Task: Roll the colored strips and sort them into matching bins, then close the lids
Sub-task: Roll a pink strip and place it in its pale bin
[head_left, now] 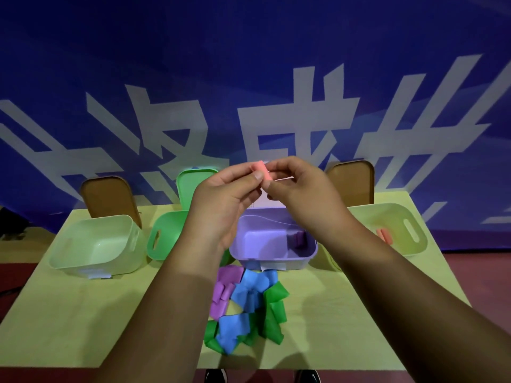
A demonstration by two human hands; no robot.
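Observation:
My left hand [224,197] and my right hand [298,189] are raised together above the bins, and both pinch a small rolled pink strip [262,170] between fingertips and thumbs. Below them stands an open purple bin [276,261] with a purple roll [297,239] inside. An open green bin [166,236] sits to its left, partly behind my left arm. At the far right, a pale yellow bin [398,228] holds a pink roll [384,235]. A pale bin [96,247] stands at the far left. Loose purple, blue and green strips [246,305] lie piled in front of the purple bin.
Lids lean upright behind the bins: a brown lid [110,197] at the left, a green lid [193,183] behind the green bin, a brown lid [352,183] at the right. The yellow-green table [83,313] ends near my shoes. A blue banner hangs behind.

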